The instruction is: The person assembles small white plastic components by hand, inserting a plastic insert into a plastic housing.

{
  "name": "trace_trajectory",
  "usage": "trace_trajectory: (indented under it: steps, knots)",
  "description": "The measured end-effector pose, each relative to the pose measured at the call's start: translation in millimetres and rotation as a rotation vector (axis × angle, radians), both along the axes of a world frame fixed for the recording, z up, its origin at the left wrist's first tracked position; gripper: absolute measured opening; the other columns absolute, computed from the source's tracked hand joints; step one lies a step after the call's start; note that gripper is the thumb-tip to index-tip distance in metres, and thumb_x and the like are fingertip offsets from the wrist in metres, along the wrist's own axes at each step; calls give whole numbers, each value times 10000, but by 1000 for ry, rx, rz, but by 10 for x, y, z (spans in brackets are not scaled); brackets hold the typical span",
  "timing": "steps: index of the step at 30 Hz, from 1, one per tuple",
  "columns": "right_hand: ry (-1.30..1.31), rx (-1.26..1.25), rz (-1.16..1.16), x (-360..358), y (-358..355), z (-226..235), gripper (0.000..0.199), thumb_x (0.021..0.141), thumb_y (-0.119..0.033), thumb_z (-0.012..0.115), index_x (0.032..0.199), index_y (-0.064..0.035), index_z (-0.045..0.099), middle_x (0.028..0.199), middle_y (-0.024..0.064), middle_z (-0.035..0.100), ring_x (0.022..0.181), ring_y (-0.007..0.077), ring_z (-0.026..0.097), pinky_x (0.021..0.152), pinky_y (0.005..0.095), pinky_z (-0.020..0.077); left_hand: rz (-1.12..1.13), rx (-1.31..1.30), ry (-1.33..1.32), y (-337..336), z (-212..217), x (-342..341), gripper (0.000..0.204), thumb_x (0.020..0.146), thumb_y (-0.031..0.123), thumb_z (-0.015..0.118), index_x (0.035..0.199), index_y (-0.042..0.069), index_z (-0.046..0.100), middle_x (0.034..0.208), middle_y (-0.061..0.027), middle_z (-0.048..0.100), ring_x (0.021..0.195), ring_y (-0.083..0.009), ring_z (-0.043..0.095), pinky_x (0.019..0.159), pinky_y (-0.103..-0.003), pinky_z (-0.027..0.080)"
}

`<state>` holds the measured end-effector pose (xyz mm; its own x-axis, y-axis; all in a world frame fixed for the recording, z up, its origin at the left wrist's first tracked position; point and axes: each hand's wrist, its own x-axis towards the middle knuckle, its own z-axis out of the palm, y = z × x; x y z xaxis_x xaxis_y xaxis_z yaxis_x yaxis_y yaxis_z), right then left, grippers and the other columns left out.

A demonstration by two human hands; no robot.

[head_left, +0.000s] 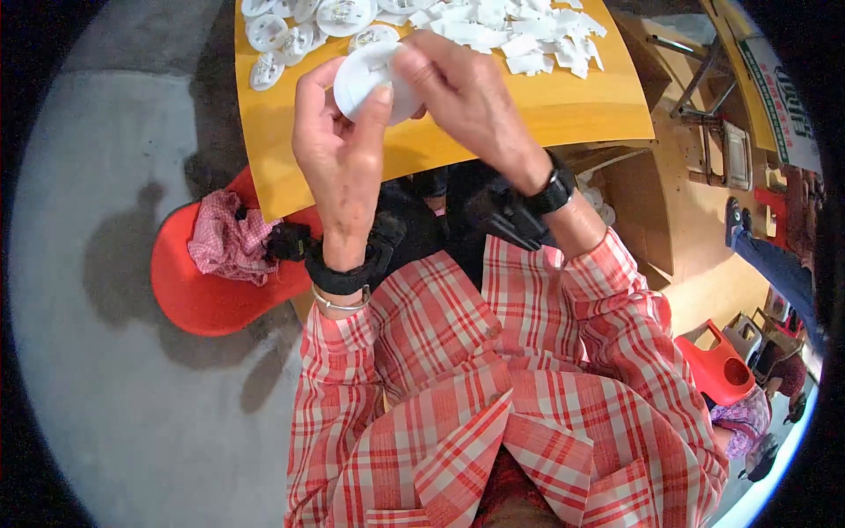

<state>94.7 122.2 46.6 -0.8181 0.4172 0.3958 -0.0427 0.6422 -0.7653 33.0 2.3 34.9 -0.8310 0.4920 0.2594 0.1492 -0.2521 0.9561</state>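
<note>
One white plastic disc (374,81), likely light, stiff and smooth, pinched at its rim between left hand (339,163) and right hand (466,97), both grasping it above yellow board (563,106); best taken by the edge, near heaped white parts (519,35).

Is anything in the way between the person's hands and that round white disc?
Nothing visible is. The left hand and the right hand both already grip the round white disc directly, above the yellow board.
</note>
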Motion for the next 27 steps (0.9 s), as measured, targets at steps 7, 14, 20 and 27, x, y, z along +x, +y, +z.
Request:
trace_trajectory:
  steps: [7,14,20,27]
  knots:
    - [-69,-421,163,114,43,-100,369,964,-312,422,930,25,568,646,98,592,587,155,602,531,293,469,-28,45,-255,21,-79,-57,289,839,129,648,1056,2,505,934,-56,590,839,-104,543,754,-253,455]
    - [-37,-315,177,125,-19,-244,257,896,-242,536,938,11,549,648,153,566,574,235,594,523,339,451,58,21,-228,84,-157,-83,206,817,109,669,957,17,549,865,-25,573,778,-88,521,702,-241,447]
    - [-103,-252,105,210,0,-334,219,856,-206,569,924,0,539,634,187,520,546,307,552,502,369,418,97,-50,-199,137,-329,-10,180,790,84,688,868,23,538,809,1,562,723,-71,496,670,-227,431]
    - [-236,-489,91,432,47,-396,185,866,-181,550,917,-3,553,619,169,530,522,281,550,490,345,420,-46,-149,-300,141,-476,81,173,785,83,689,824,39,526,775,19,539,689,-58,469,620,-214,411]
